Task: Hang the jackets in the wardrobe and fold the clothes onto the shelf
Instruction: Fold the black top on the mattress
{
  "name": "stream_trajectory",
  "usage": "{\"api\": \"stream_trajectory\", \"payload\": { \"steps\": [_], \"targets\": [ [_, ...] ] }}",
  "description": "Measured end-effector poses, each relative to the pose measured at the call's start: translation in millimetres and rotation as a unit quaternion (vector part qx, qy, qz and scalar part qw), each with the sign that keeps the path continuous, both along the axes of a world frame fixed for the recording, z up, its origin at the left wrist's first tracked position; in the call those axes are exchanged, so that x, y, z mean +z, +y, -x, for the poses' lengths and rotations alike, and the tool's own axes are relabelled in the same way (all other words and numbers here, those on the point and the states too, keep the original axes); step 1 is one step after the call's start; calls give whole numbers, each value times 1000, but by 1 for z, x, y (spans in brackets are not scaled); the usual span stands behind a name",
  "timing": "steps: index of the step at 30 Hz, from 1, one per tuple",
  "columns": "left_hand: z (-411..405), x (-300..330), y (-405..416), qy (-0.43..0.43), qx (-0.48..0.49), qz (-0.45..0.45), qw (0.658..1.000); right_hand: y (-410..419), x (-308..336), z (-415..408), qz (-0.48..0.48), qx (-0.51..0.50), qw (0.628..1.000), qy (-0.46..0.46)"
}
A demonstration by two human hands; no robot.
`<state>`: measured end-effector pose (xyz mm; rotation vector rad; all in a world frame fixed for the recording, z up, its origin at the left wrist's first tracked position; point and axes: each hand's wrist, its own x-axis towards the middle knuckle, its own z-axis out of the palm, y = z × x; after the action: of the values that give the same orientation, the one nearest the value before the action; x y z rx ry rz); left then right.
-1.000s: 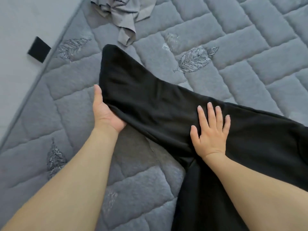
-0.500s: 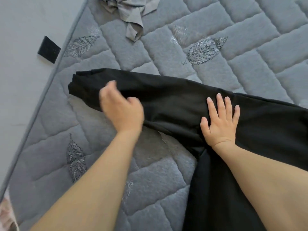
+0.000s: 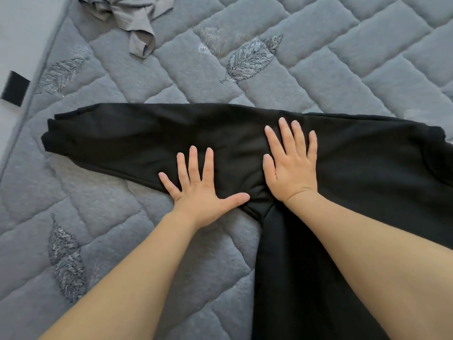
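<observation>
Pressing fingers: left hand [image 3: 199, 192] and right hand [image 3: 291, 165] lie flat with straight, spread fingers on the black garment [image 3: 367, 173], gripping nothing.
Garment: spread on the quilted mattress [image 3: 318, 69]; its sleeve [image 3: 127, 138] runs toward 9 o'clock, its cuff stopping near the mattress edge.
Grey cloth [image 3: 132, 15]: crumpled at 11 o'clock, well apart.
Open room: bare quilting from 12 to 3 o'clock.
</observation>
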<state>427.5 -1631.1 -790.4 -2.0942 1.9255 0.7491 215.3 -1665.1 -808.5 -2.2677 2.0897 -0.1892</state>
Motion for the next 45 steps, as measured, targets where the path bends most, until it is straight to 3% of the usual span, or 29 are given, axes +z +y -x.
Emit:
{"api": "stream_trajectory", "payload": {
  "steps": [4,8,11,14,16,19,21,24,26,28,30,32,34,35,37,41,43,45],
  "targets": [
    [4,5,-3,-30,15,-5,999,1,14,0,-25,1,999,-35],
    [33,15,19,-56,96,54,992,43,23,28,-81,60,994,-53],
    [79,25,78,71,187,144,969,124,28,76,-104,48,993,-36],
    [117,45,164,221,286,189,913,206,35,123,-140,-7,990,-19],
    [131,55,220,209,319,178,907,249,38,142,-180,-28,983,-9],
    [124,63,268,121,264,75,954,296,43,159,-236,-50,970,-4],
    [107,69,266,83,260,24,962,315,49,164,-259,-43,965,-3],
    [102,85,253,-57,220,63,972,339,64,180,-257,-59,965,9],
    [129,100,261,-135,137,129,973,361,73,198,-238,-135,961,31],
    [173,115,290,-91,-12,176,980,386,82,225,-193,-262,945,11],
    [222,120,337,56,-173,153,971,409,85,255,-146,-374,915,-39],
    [266,114,394,177,-269,-12,947,428,86,280,-124,-452,880,-81],
    [294,102,441,154,-315,-166,922,443,85,296,-112,-520,834,-149],
    [303,94,458,105,-335,-187,917,449,84,302,-108,-552,801,-203],
    [314,84,477,25,-354,-147,923,459,81,311,-123,-587,738,-308],
    [333,72,482,-27,-336,-37,941,464,79,337,-153,-553,669,-472],
    [341,77,476,-60,-292,-49,953,463,77,346,-165,-523,668,-502],
    [354,83,469,-56,-224,-121,965,463,78,352,-193,-503,675,-505]
  ]
}}
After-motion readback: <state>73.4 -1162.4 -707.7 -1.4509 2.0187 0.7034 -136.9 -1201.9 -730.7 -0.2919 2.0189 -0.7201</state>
